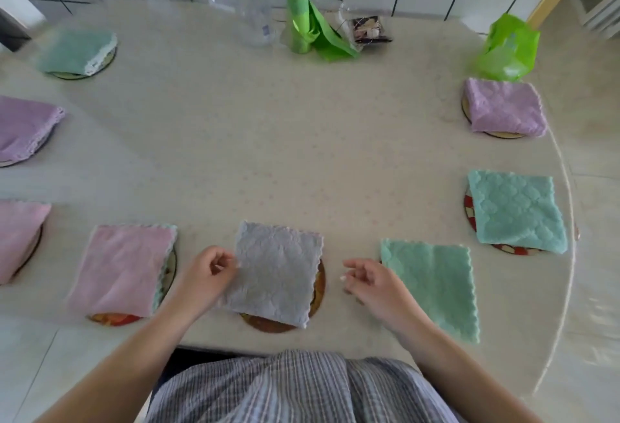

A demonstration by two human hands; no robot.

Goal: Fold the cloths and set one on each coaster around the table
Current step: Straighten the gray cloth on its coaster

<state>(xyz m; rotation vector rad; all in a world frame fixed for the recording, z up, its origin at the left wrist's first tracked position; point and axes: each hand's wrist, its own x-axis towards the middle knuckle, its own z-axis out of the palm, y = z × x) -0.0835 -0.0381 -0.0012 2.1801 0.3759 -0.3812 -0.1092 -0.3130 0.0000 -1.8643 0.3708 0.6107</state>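
A folded grey cloth (275,271) lies on a brown coaster (268,325) at the table's near edge. My left hand (208,275) rests at the cloth's left edge, fingers loosely curled and touching it. My right hand (372,283) hovers to the right of the cloth with fingers apart, holding nothing. A folded pink cloth (124,268) covers a coaster (114,319) to the left. A green cloth (432,285) lies at the right. Several more folded cloths in green (516,209), purple (503,107) and pink sit on coasters around the rim.
At the back by the tiled wall stand a clear pump bottle (253,16), a roll of green bags (302,19), a small dark packet (369,30) and a green plastic bag (506,48). The table (268,140) has a rounded right edge.
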